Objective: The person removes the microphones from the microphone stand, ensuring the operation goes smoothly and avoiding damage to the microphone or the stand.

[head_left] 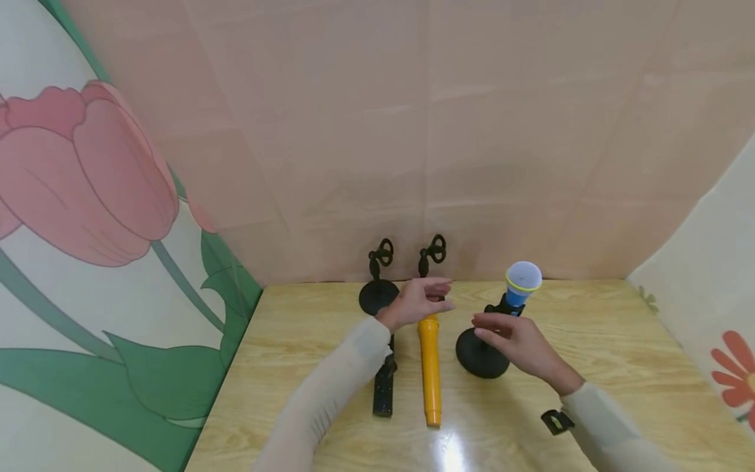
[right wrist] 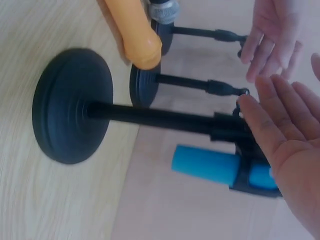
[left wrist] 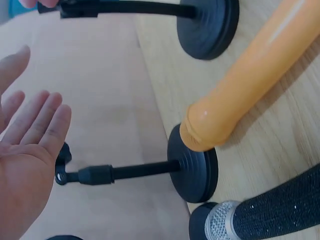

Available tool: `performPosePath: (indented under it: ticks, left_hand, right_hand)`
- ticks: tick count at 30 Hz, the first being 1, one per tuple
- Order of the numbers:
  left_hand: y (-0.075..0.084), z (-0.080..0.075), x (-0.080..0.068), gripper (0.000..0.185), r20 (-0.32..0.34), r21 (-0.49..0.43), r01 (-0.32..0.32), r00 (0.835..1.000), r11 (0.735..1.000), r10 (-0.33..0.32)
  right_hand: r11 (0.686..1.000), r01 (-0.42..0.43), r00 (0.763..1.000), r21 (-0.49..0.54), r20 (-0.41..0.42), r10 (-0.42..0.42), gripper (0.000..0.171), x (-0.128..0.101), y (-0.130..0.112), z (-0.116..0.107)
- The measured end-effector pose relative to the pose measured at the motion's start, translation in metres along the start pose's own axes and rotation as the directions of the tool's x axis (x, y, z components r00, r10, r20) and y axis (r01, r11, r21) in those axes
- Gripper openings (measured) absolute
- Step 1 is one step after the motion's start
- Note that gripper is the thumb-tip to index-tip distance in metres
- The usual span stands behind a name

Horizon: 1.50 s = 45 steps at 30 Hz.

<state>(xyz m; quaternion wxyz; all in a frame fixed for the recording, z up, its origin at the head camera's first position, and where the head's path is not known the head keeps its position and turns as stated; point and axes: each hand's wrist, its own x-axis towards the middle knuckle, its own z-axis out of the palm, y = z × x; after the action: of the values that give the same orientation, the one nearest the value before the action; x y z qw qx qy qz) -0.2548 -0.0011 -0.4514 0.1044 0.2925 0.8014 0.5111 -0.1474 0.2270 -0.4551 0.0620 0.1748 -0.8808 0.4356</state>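
A blue microphone (head_left: 516, 292) with a pale head sits in the clip of the right black stand (head_left: 480, 354). Close by that clip is my right hand (head_left: 522, 342), its fingers extended; whether it touches the stand, I cannot tell. My left hand (head_left: 413, 303) hovers over the head end of an orange microphone (head_left: 431, 373), palm turned inward and fingers straight, holding nothing. The orange microphone lies on the wooden table. Left of it lies a black glittery microphone (head_left: 383, 390) with a silver head (left wrist: 220, 220), partly hidden by my left arm in the head view.
Two more black stands, a left one (head_left: 377, 296) and a middle one (head_left: 433, 250), stand at the table's back edge with nothing in their clips. Behind them hangs a pinkish cloth (head_left: 330, 131). Flower-patterned panels (head_left: 88, 177) flank the wooden table (head_left: 637, 393).
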Motion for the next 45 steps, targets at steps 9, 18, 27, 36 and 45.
performPosePath:
  ticks: [9,18,27,36,45]
  left_hand:
    - [0.012,0.012,0.000,0.047,0.018,0.006,-0.044,0.999,0.999,0.044]
    - [0.012,0.029,0.005,0.045,0.026,-0.009,-0.059,0.998,0.998,0.059]
    - [0.016,0.039,0.008,0.046,0.014,0.013,-0.070,0.997,0.997,0.070]
    - [0.013,0.051,0.013,0.045,-0.013,-0.022,-0.033,0.999,0.999,0.033]
    - [0.011,0.059,0.017,0.045,-0.044,-0.054,0.041,0.998,0.998,-0.043]
  right_hand:
    - [0.999,0.032,0.996,-0.021,-0.085,-0.034,0.023,-0.011,0.006,-0.025]
    - [0.994,-0.081,0.988,-0.075,-0.135,0.071,0.026,-0.018,0.018,-0.051]
    - [0.986,-0.108,0.978,-0.129,-0.190,0.082,0.023,-0.020,0.025,-0.062]
    - [0.986,-0.109,0.970,-0.127,-0.229,0.078,0.024,-0.013,0.027,-0.071]
    - [0.985,-0.131,0.970,-0.111,-0.222,0.104,0.033,-0.001,0.032,-0.076]
